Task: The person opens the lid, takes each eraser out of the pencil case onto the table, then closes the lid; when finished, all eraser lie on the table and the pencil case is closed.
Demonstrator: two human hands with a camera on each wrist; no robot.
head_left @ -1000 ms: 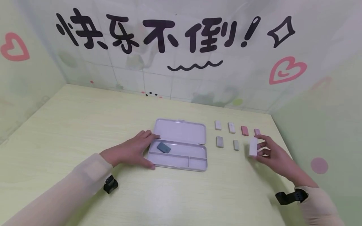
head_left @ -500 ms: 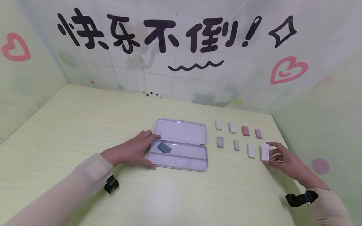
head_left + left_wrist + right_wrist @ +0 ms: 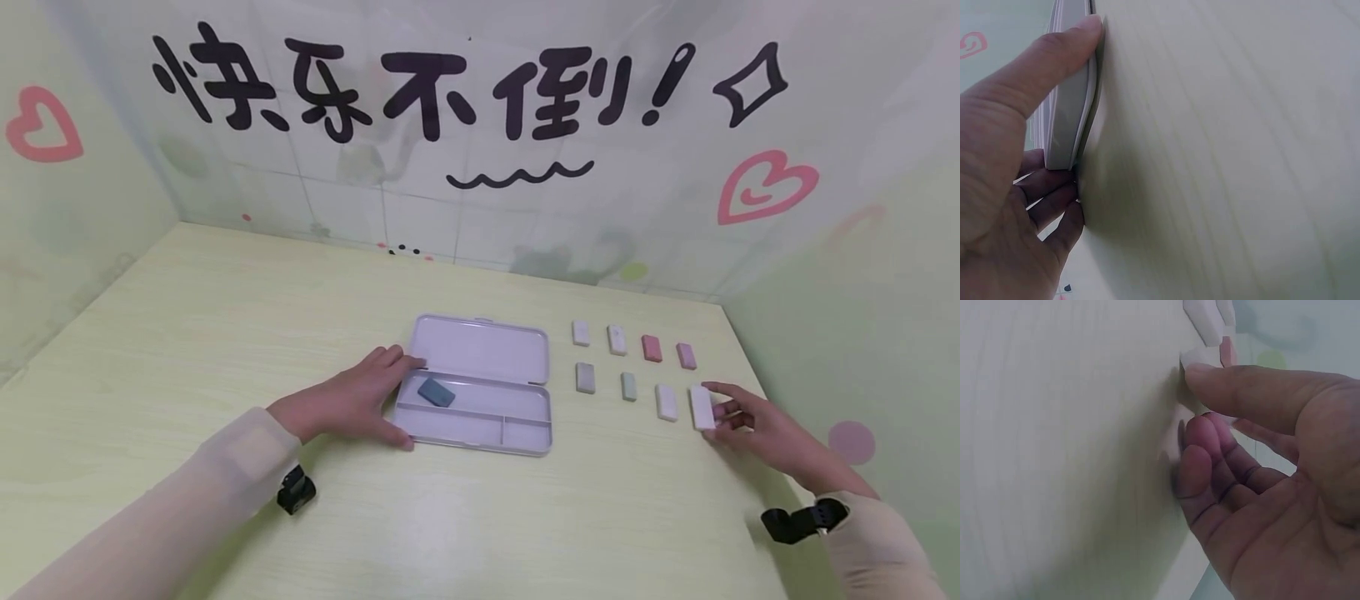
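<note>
An open pale lilac pencil case (image 3: 480, 348) lies mid-table, lid folded back. My left hand (image 3: 348, 404) grips its left end, the thumb at the front corner and the fingers at the back. In the left wrist view the thumb presses the case wall (image 3: 1069, 122). A blue-grey eraser (image 3: 436, 392) sits tilted in the case's long rear compartment. At the right end of the front row, my right hand (image 3: 761, 429) pinches a white eraser (image 3: 702, 407) between thumb and fingers. The right wrist view shows the thumb (image 3: 1210, 384) covering most of that eraser.
Left of the held eraser stand another white eraser (image 3: 667, 402), a grey-green one (image 3: 628, 386) and a grey one (image 3: 585, 377). Behind them is a row with two white ones, a red one (image 3: 652, 347) and a pink one (image 3: 686, 356). Walls border the table (image 3: 480, 517).
My right hand has moved right with the white eraser and lowered it to the row's end, uncovering another white eraser and the pink one. The left hand stays on the pencil case.
</note>
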